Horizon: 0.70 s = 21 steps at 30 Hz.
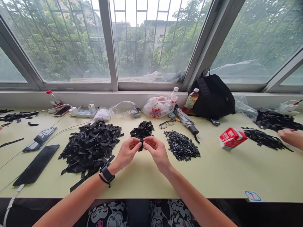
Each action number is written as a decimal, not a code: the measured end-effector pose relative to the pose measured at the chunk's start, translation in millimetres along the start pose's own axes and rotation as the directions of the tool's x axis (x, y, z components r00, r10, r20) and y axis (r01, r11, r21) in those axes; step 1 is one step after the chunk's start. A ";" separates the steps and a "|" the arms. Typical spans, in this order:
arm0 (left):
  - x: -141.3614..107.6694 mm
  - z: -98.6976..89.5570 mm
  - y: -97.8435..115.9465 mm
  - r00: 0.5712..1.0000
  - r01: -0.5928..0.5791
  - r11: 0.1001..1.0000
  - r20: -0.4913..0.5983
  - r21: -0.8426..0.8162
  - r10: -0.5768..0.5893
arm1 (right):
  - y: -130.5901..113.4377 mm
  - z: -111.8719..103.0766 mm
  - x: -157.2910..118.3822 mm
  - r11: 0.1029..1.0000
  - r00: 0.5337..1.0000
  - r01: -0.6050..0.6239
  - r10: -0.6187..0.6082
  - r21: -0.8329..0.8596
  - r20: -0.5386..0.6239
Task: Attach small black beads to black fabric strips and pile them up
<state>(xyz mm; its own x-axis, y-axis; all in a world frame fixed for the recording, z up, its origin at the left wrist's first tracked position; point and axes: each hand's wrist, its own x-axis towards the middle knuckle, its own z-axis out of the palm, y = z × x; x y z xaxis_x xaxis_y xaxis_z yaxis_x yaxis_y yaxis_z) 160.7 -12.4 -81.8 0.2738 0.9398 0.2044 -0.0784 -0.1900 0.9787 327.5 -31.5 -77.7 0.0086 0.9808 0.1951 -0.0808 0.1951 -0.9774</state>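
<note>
My left hand [127,153] and my right hand [157,153] meet over the table, fingertips pinched together on a small black strip [141,147]. Whether a ring is on the strip is hidden by my fingers. Just beyond my fingertips lies a small heap of black pieces [144,127]. A larger pile of loose black strips [91,146] spreads left of my left hand. To the right of my right hand is a flat pile of small, shiny black ring-shaped pieces [182,146].
A red-and-white carton [232,138] stands at right, near another person's hand [291,137] and black strips [266,138]. Glasses [167,124], a folded umbrella [186,120], bottles and a black bag [211,96] line the back. Phone-like slabs [36,164] lie at left.
</note>
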 end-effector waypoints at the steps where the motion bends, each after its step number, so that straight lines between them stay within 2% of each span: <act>1: 0.2 -0.6 -0.9 1.000 0.000 1.000 -0.003 0.011 0.000 | 0.7 0.1 -0.1 1.000 1.000 0.001 -0.001 -0.002 0.006; 7: 1.8 -5.0 -5.1 0.999 0.017 0.998 -0.050 0.065 -0.014 | 3.8 1.2 -0.6 1.000 0.999 0.013 -0.013 -0.016 0.035; 17: -1.6 -2.5 -11.8 0.995 -0.037 0.984 -0.090 0.175 0.053 | 3.8 0.8 -1.9 0.999 0.999 0.009 -0.007 -0.037 0.045; 21: -1.4 -3.5 -9.6 0.993 -0.050 0.968 -0.096 0.245 0.076 | 2.7 2.1 -4.1 0.995 0.995 0.059 -0.052 -0.085 0.083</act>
<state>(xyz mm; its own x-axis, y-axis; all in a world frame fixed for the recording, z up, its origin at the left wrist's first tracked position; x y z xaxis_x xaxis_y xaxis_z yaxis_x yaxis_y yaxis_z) 157.7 -10.9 -91.6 0.1740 0.9456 0.2750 0.1453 -0.3008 0.9425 325.1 -35.0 -81.0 -0.0695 0.9654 0.2515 0.0050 0.2524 -0.9676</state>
